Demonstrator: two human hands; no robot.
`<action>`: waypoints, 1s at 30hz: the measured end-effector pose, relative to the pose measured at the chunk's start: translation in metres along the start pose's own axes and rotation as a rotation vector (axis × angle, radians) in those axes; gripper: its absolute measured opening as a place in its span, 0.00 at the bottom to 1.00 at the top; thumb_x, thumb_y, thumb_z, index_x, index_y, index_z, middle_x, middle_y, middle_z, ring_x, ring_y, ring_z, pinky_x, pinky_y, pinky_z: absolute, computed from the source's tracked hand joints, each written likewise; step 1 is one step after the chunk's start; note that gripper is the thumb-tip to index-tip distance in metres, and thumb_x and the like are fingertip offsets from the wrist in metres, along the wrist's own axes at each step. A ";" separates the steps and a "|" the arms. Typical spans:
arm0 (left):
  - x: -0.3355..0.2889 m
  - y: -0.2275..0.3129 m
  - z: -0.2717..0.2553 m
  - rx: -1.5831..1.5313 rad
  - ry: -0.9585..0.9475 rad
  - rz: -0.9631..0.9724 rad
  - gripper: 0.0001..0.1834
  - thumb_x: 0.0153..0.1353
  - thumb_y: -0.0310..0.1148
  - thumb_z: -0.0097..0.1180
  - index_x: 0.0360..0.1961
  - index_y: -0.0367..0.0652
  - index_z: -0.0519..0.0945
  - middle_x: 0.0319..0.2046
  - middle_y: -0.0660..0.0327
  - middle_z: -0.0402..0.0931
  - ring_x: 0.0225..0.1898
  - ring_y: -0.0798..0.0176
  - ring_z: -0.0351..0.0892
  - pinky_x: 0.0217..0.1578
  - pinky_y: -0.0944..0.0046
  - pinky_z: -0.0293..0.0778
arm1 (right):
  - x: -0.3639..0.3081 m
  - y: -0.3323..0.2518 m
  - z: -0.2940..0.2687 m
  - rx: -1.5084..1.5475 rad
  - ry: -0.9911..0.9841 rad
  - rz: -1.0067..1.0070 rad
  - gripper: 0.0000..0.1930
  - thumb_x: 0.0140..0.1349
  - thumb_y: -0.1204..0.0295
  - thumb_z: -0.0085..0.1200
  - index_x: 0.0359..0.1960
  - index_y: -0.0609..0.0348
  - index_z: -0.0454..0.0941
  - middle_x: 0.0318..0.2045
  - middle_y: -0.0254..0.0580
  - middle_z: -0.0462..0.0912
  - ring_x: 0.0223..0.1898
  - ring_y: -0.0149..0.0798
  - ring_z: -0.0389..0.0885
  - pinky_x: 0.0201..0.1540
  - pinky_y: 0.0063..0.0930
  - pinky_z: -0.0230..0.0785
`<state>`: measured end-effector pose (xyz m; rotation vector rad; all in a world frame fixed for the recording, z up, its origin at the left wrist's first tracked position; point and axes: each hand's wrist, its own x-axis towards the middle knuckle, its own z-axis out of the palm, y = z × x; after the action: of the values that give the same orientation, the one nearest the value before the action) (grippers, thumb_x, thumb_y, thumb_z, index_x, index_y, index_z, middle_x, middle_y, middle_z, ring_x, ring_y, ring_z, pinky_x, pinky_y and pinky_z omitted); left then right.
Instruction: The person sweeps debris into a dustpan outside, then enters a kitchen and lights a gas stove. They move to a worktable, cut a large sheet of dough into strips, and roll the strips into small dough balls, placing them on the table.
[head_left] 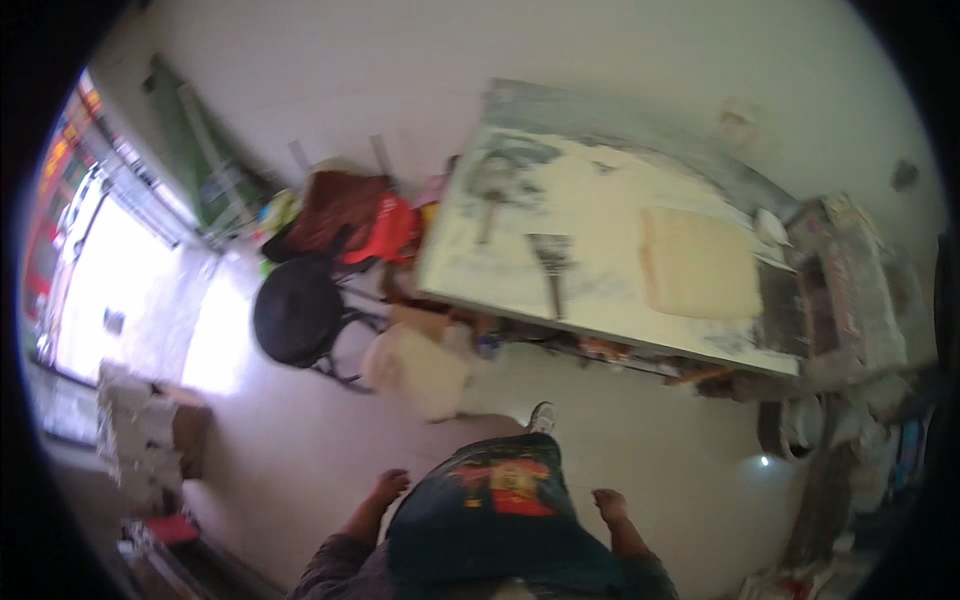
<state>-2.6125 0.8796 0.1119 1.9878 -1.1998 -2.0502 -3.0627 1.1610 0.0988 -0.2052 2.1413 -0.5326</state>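
My left hand (392, 486) hangs beside my dark apron (470, 530), its blurred fingers loosely bent with nothing seen in them. On the apron's other side, my right hand (609, 503) hangs the same way, also holding nothing visible. Neither touches the table (560, 322) ahead, whose top is covered in pale flour-like powder. A wide slab of what looks like dough (700, 262) lies on its right part. Left of the slab rests a dark, wide-bladed tool with a handle (552, 270). Farther left is a second handled tool (489, 205), blurred.
A black round stool (297, 312) and a pale seat or sack (415, 372) stand left of the table. Behind them, a chair carries dark red and bright red cloth (345, 220). Boxes (150, 430) are stacked near the bright doorway. A bucket (795, 425) sits at right.
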 end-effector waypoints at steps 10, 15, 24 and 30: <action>-0.004 0.258 0.218 0.674 -0.018 0.653 0.12 0.56 0.36 0.49 0.35 0.39 0.77 0.29 0.53 0.77 0.34 0.56 0.75 0.37 0.60 0.69 | 0.047 -0.182 -0.172 -0.016 0.178 -0.685 0.12 0.52 0.80 0.45 0.37 0.56 0.76 0.36 0.45 0.77 0.38 0.44 0.76 0.41 0.31 0.69; 0.049 0.408 0.313 0.701 0.547 1.020 0.14 0.52 0.39 0.56 0.34 0.39 0.75 0.32 0.50 0.75 0.45 0.49 0.70 0.41 0.51 0.67 | 0.067 -0.208 -0.257 -0.142 0.117 -0.696 0.10 0.54 0.80 0.45 0.36 0.57 0.76 0.36 0.44 0.77 0.38 0.45 0.76 0.41 0.32 0.69; 0.083 0.454 0.333 0.779 0.356 0.471 0.24 0.52 0.47 0.52 0.38 0.34 0.70 0.35 0.45 0.75 0.39 0.45 0.75 0.39 0.51 0.69 | 0.090 -0.258 -0.288 -0.056 0.113 -0.902 0.11 0.54 0.79 0.45 0.38 0.57 0.76 0.36 0.44 0.77 0.39 0.46 0.75 0.43 0.33 0.68; 0.066 0.438 0.379 0.812 0.253 0.533 0.23 0.53 0.46 0.50 0.37 0.33 0.70 0.32 0.43 0.75 0.37 0.45 0.75 0.38 0.52 0.68 | 0.089 -0.255 -0.282 -0.108 0.030 -0.956 0.10 0.55 0.78 0.45 0.38 0.57 0.76 0.36 0.44 0.77 0.39 0.46 0.76 0.42 0.33 0.69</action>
<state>-3.1572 0.7217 0.2472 1.7519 -2.4039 -1.0973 -3.3548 0.9877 0.2904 -1.3172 2.0002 -0.9444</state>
